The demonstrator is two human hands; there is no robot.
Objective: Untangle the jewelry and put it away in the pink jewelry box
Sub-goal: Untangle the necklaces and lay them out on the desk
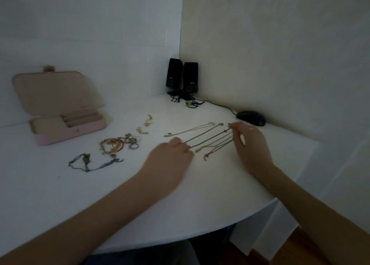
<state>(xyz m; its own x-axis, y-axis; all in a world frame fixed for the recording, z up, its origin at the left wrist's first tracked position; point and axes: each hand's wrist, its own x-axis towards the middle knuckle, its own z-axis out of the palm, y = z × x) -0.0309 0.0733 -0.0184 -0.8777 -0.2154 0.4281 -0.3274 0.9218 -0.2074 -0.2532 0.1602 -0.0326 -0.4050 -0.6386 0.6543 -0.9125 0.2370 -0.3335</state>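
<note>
Several chains [210,139] lie stretched side by side at the centre of the frame, on the white counter [60,184]. The left hand [172,154] pinches the lower end of one dark chain; the right hand [250,142] pinches the upper ends of the chains between its fingertips. A gold chain [190,130] lies apart just above them. Left of the hands sits a heap of bracelets and rings [118,143], with small gold earrings [145,125] above it and a grey cord necklace [90,162] below. The pink box [66,124] stands open at upper left. Two black speakers [182,77] stand in the corner, a mouse [251,118] at right.
</note>
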